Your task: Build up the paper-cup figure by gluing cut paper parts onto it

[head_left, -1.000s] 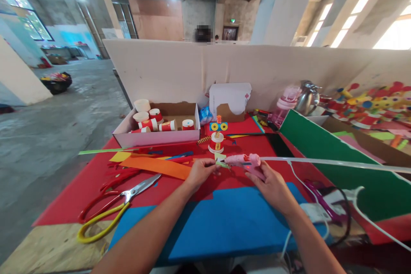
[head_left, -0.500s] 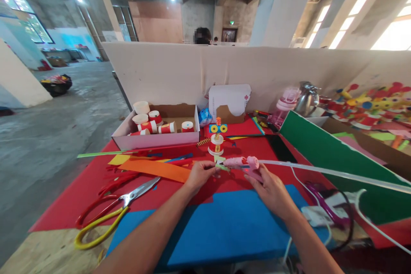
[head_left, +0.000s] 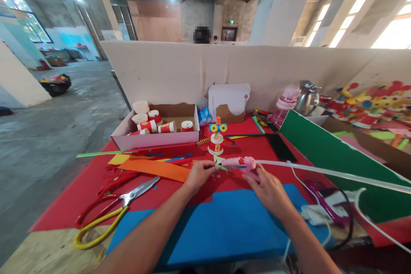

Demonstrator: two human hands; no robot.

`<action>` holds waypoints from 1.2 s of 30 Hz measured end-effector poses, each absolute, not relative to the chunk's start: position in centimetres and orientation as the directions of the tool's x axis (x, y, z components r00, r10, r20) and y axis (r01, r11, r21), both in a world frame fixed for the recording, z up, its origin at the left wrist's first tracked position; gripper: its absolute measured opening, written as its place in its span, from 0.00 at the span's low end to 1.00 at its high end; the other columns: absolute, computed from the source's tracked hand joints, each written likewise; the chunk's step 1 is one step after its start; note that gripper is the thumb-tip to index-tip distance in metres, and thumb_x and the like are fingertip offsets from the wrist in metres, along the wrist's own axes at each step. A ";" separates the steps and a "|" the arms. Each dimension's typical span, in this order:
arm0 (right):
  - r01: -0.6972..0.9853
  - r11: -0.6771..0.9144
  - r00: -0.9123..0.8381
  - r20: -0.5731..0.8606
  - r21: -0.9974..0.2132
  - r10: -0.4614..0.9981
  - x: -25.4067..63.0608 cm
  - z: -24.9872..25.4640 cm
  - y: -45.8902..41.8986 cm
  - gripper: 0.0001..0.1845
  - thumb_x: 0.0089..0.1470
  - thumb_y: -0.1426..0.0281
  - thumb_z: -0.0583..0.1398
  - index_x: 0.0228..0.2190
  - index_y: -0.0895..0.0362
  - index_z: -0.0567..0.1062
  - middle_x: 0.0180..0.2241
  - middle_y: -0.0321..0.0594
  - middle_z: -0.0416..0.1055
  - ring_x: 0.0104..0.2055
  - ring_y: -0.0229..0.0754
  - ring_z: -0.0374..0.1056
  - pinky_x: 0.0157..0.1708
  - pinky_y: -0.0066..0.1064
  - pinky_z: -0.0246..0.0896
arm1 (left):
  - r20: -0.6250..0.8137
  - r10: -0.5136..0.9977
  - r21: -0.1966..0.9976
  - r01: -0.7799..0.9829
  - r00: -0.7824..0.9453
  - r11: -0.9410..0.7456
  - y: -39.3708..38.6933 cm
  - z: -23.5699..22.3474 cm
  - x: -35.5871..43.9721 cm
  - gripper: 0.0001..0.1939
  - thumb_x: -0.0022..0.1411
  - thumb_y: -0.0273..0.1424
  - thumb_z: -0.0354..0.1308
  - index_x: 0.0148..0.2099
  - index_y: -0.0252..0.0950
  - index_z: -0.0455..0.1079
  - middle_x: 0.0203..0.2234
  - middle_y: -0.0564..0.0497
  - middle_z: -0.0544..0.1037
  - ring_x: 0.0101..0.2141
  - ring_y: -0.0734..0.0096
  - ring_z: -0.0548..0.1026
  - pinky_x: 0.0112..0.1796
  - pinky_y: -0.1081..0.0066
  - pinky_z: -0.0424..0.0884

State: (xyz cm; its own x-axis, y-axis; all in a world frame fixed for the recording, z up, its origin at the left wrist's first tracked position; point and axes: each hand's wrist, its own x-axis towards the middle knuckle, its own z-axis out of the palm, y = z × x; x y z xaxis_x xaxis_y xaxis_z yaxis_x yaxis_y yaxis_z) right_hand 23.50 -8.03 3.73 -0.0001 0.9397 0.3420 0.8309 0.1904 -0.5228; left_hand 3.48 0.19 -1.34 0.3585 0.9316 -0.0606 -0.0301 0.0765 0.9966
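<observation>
My right hand (head_left: 266,188) is wrapped round a pink hot glue gun (head_left: 239,162), with a long clear glue stick (head_left: 295,165) running out of its back to the right. The gun's nozzle points left and meets, or nearly meets, a small green strip (head_left: 222,167). Between thumb and fingers, my left hand (head_left: 201,175) pinches that strip, which looks like paper. Just beyond both hands stands a paper-cup figure (head_left: 216,144), with a blue head bearing yellow ring eyes, an orange spring on top and a gold coiled arm at its left.
Large scissors (head_left: 128,197) lie at left beside an orange sheet (head_left: 156,170) and coloured strips. Behind them a box (head_left: 157,140) holds several paper cups. A phone (head_left: 281,147), a green panel (head_left: 337,167), a power strip (head_left: 317,215) and cables occupy the right side.
My right hand and the glue gun have shifted slightly left, bringing the nozzle further over the green strip. My left hand stays almost still.
</observation>
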 end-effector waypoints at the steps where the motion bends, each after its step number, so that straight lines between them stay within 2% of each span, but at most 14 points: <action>1: 0.837 0.195 -0.009 0.344 -0.511 0.939 23.5 3.7 -8.1 0.15 0.53 0.61 0.54 0.40 0.54 0.71 0.36 0.45 0.78 0.39 0.50 0.75 0.35 0.34 0.68 | -0.060 0.933 0.997 -0.030 0.354 0.076 0.2 -1.3 3.5 0.17 0.44 0.42 0.65 0.29 0.33 0.77 0.19 0.51 0.77 0.22 0.73 0.72 0.26 0.74 0.65; 6: 0.877 0.199 -0.027 0.370 -0.437 0.929 23.6 3.7 -8.2 0.13 0.54 0.63 0.54 0.38 0.55 0.72 0.35 0.47 0.78 0.37 0.51 0.75 0.33 0.35 0.69 | -0.079 0.934 0.994 -0.043 0.348 0.100 0.3 -1.3 3.5 0.17 0.43 0.42 0.66 0.29 0.32 0.77 0.18 0.51 0.77 0.21 0.73 0.71 0.26 0.74 0.65; 17: 0.883 0.296 -0.097 0.477 -0.364 0.873 23.5 3.3 -8.1 0.11 0.57 0.64 0.53 0.38 0.55 0.72 0.32 0.44 0.78 0.32 0.47 0.75 0.30 0.32 0.68 | -0.084 0.938 0.993 -0.050 0.337 0.107 0.2 -1.1 3.6 0.16 0.42 0.42 0.66 0.26 0.32 0.75 0.18 0.52 0.76 0.21 0.72 0.73 0.26 0.74 0.67; 25: 0.899 0.311 -0.127 0.497 -0.308 0.859 23.4 3.1 -8.0 0.11 0.57 0.66 0.52 0.38 0.56 0.71 0.32 0.46 0.78 0.33 0.48 0.75 0.30 0.32 0.68 | -0.059 0.938 0.996 -0.043 0.342 0.078 0.2 -1.2 3.6 0.15 0.45 0.41 0.65 0.28 0.32 0.76 0.20 0.51 0.77 0.22 0.72 0.73 0.26 0.74 0.67; 36: 0.915 0.322 -0.160 0.512 -0.245 0.844 23.5 3.2 -8.2 0.11 0.59 0.65 0.51 0.37 0.57 0.71 0.31 0.46 0.77 0.31 0.47 0.75 0.28 0.32 0.67 | -0.076 0.941 0.993 -0.062 0.330 0.102 0.3 -1.4 3.6 0.15 0.43 0.41 0.67 0.27 0.32 0.75 0.18 0.52 0.76 0.22 0.72 0.73 0.26 0.74 0.67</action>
